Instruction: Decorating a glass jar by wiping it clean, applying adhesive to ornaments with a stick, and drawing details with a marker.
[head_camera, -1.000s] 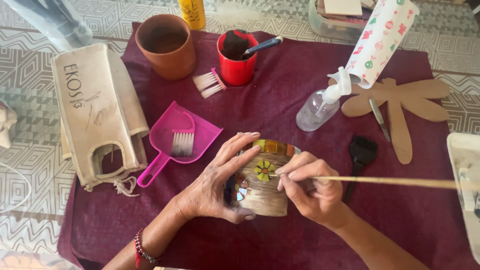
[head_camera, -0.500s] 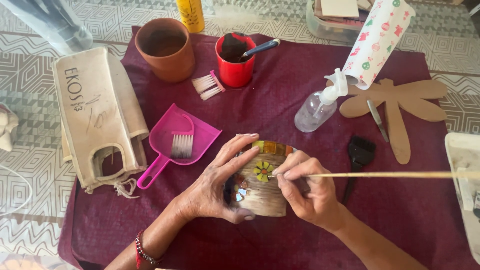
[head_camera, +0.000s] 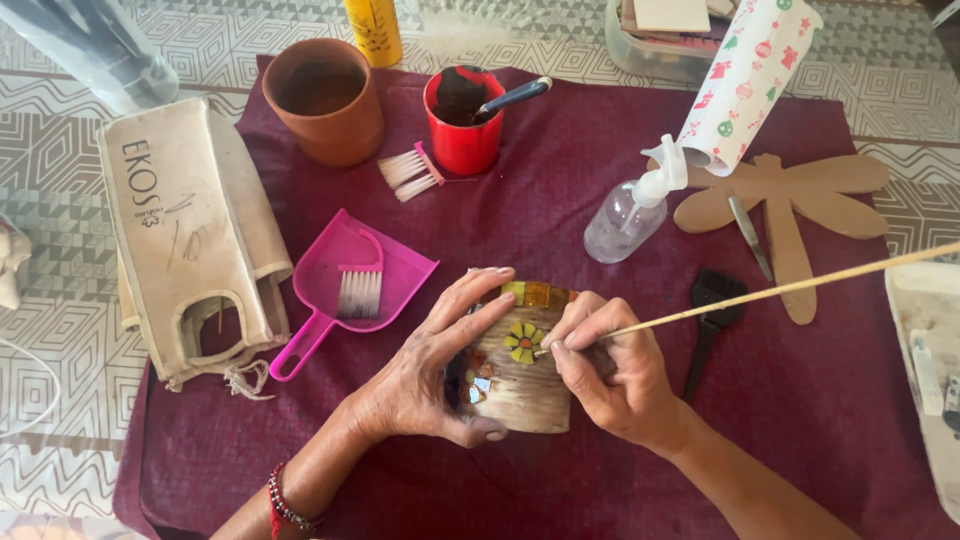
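A small pot (head_camera: 515, 385) lies on its side on the maroon cloth (head_camera: 560, 190), decorated with mosaic tiles and a yellow flower. My left hand (head_camera: 435, 375) wraps around the pot's left side and holds it steady. My right hand (head_camera: 612, 365) pinches a long thin wooden stick (head_camera: 790, 288), whose tip touches the flower on the pot. The stick runs out to the right edge of the view.
A pink dustpan with small brush (head_camera: 345, 285), beige canvas bag (head_camera: 190, 235), terracotta pot (head_camera: 322, 100), red cup with tool (head_camera: 462, 120), spray bottle (head_camera: 630, 210), wooden dragonfly cutout (head_camera: 790, 200), black brush (head_camera: 708, 310), patterned paper roll (head_camera: 745, 80) and white tray (head_camera: 930, 350) surround the work.
The far end of the stick has tilted upward. Both hands and the pot stay in about the same place.
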